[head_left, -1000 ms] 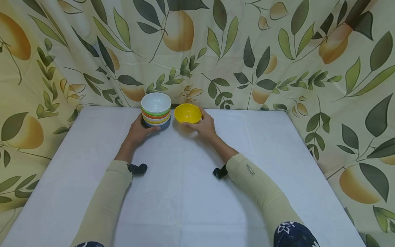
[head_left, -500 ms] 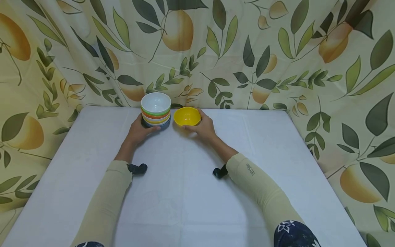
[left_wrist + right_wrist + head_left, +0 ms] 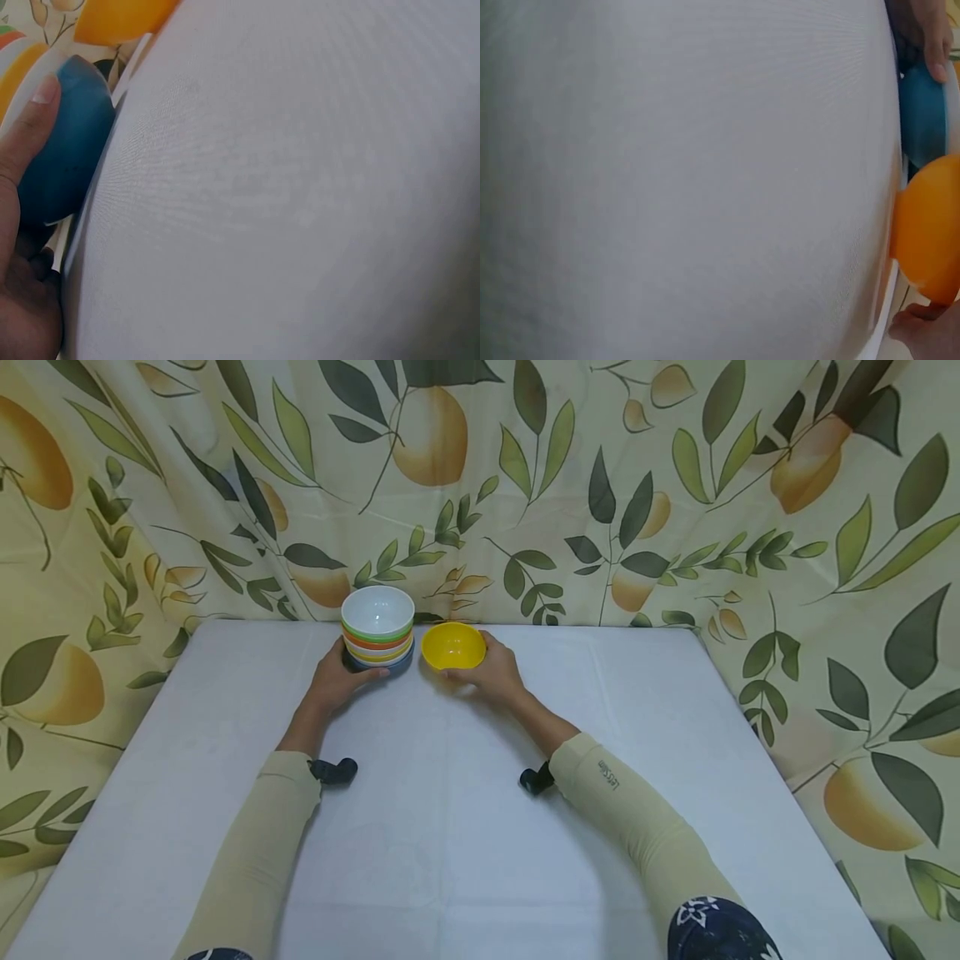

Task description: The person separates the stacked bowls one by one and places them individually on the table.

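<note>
Near the table's far edge stands a stack of several nested bowls (image 3: pixel 378 625), a white one on top and green, orange and yellow bands below. Its lowest bowl is a blue bowl (image 3: pixel 71 142). My left hand (image 3: pixel 335 677) grips the stack low down from the left, the thumb lying across the blue bowl's side and the other fingers mostly hidden. Just right of the stack, an upright yellow bowl (image 3: pixel 453 647) is held by my right hand (image 3: pixel 495 672), thumb in front and fingers around its right side. Whether its foot touches the cloth I cannot tell.
A white cloth (image 3: pixel 442 827) covers the table. Directly behind its far edge hangs a curtain (image 3: pixel 555 527) printed with fruit and leaves. Dark wrist cameras (image 3: pixel 335 771) jut inward from both sleeves.
My right hand has lowered the yellow bowl and brought it slightly towards me and left. The left hand and the stack have stayed in place.
</note>
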Demonstrator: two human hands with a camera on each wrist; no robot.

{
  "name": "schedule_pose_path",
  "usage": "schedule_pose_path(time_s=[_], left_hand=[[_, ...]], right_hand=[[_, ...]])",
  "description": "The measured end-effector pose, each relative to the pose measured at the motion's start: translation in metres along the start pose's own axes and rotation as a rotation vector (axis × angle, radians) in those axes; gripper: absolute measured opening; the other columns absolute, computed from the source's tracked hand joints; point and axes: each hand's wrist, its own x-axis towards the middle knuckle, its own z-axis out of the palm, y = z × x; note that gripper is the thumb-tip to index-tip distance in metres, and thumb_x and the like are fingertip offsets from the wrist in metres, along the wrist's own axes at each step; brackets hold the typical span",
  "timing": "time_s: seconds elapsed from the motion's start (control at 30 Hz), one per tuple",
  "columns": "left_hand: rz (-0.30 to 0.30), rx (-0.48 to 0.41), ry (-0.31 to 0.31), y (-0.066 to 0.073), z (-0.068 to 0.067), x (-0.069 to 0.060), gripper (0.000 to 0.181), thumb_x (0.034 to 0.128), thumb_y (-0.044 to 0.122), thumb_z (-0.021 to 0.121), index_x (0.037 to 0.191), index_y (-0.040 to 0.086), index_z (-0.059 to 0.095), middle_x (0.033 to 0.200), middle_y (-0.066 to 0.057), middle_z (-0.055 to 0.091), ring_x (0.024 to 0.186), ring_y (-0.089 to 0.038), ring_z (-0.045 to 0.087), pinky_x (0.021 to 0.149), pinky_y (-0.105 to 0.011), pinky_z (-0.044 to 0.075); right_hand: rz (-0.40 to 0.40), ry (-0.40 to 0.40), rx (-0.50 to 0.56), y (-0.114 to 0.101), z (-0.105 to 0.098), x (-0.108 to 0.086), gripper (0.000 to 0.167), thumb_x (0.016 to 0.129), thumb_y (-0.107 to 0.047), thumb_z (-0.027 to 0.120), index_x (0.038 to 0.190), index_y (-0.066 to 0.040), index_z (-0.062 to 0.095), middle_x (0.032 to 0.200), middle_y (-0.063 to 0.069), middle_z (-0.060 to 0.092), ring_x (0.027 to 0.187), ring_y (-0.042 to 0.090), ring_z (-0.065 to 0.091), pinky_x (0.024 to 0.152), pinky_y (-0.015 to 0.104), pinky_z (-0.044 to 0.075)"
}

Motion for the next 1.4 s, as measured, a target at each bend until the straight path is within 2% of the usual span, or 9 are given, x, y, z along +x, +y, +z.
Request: schedule_pose_path(time_s=[0.37, 0.6, 0.83, 1.07, 1.2, 1.4], left_hand=[[0.006, -0.004, 0.000, 0.000, 0.000, 0.000, 0.116, 0.0805, 0.044, 0.093, 0.168, 0.016, 0.022, 0.168, -0.013, 0.034, 0.157, -0.035, 0.024, 0.129, -0.055, 0.016], [0.006, 0.002, 0.002, -0.002, 0.001, 0.001, 0.116, 0.0804, 0.043, 0.093, 0.168, 0.016, 0.023, 0.167, -0.014, 0.035, 0.156, -0.035, 0.025, 0.129, -0.055, 0.016], [0.003, 0.009, -0.002, -0.002, 0.001, 0.000, 0.116, 0.0807, 0.044, 0.093, 0.168, 0.015, 0.022, 0.168, -0.015, 0.035, 0.157, -0.036, 0.025, 0.129, -0.056, 0.016], [0.043, 0.012, 0.004, 0.000, -0.001, 0.001, 0.113, 0.0809, 0.046, 0.092, 0.167, 0.016, 0.025, 0.166, -0.014, 0.037, 0.156, -0.035, 0.025, 0.128, -0.056, 0.017], [0.047, 0.022, 0.004, 0.000, -0.003, 0.001, 0.113, 0.0819, 0.046, 0.091, 0.167, 0.015, 0.024, 0.166, -0.015, 0.036, 0.156, -0.035, 0.026, 0.128, -0.056, 0.018], [0.031, 0.025, -0.006, -0.004, -0.001, -0.001, 0.116, 0.0825, 0.048, 0.090, 0.169, 0.014, 0.021, 0.168, -0.017, 0.033, 0.156, -0.037, 0.025, 0.128, -0.056, 0.018]], right_hand=[[0.011, -0.010, -0.026, -0.003, -0.002, -0.002, 0.091, 0.078, -0.035, 0.094, 0.148, 0.001, 0.049, 0.137, 0.015, 0.062, 0.121, 0.030, 0.058, 0.108, 0.044, 0.051], [0.042, 0.040, -0.075, -0.006, -0.001, -0.002, 0.120, 0.075, -0.049, 0.093, 0.164, 0.000, 0.028, 0.160, 0.020, 0.044, 0.139, 0.034, 0.050, 0.117, 0.047, 0.043], [0.011, 0.063, -0.043, -0.024, -0.003, 0.005, 0.120, 0.077, -0.048, 0.093, 0.166, -0.005, 0.025, 0.167, 0.015, 0.036, 0.145, 0.038, 0.043, 0.120, 0.050, 0.040], [-0.023, 0.072, -0.027, -0.048, 0.003, 0.015, 0.120, 0.075, -0.050, 0.094, 0.167, -0.009, 0.028, 0.168, 0.010, 0.035, 0.150, 0.033, 0.038, 0.122, 0.050, 0.036], [-0.048, 0.072, -0.015, -0.061, 0.011, 0.018, 0.121, 0.074, -0.052, 0.094, 0.166, -0.007, 0.029, 0.168, 0.011, 0.035, 0.152, 0.031, 0.035, 0.123, 0.050, 0.035], [-0.068, 0.029, 0.013, -0.074, 0.022, 0.019, 0.122, 0.075, -0.049, 0.094, 0.166, -0.005, 0.027, 0.168, 0.011, 0.035, 0.155, 0.030, 0.031, 0.124, 0.048, 0.033]])
